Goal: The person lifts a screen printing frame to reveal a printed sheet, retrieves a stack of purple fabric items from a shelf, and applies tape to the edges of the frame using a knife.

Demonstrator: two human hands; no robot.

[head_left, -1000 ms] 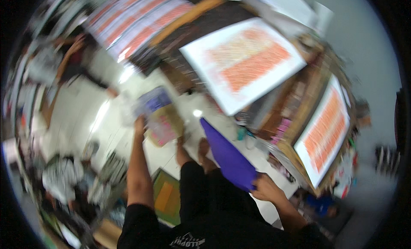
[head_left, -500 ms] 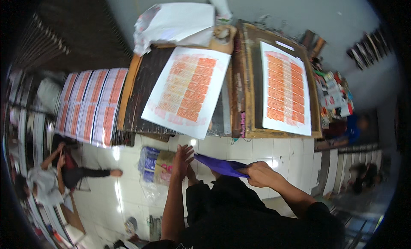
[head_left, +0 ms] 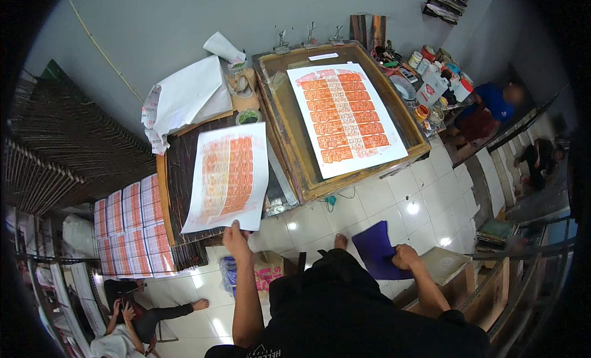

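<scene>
My left hand [head_left: 236, 241] grips the near edge of a white sheet with orange printing [head_left: 229, 176], thumb on top. The sheet lies over a dark, wood-edged board [head_left: 176, 198], and its near corner juts past the board's front edge. Out to the right, my right hand [head_left: 406, 257] is closed around the edge of a flat purple piece [head_left: 373, 250]; whether it is cloth or plastic I cannot tell. A second orange-printed sheet [head_left: 345, 121] rests on a wood-framed screen [head_left: 280, 133] to the right of the board.
Crumpled white paper [head_left: 191, 96] and a cup [head_left: 248, 116] stand behind the board. Metal clamps [head_left: 309, 35] line the screen's far edge. Bottles and jars [head_left: 431, 90] crowd the right. Stacked printed sheets [head_left: 132, 229] and a seated person [head_left: 132, 324] are left; another person [head_left: 492, 105] is right.
My left hand has gone from open in the air to gripping the printed sheet. My right hand has carried the purple piece away to the right. The view has shifted.
</scene>
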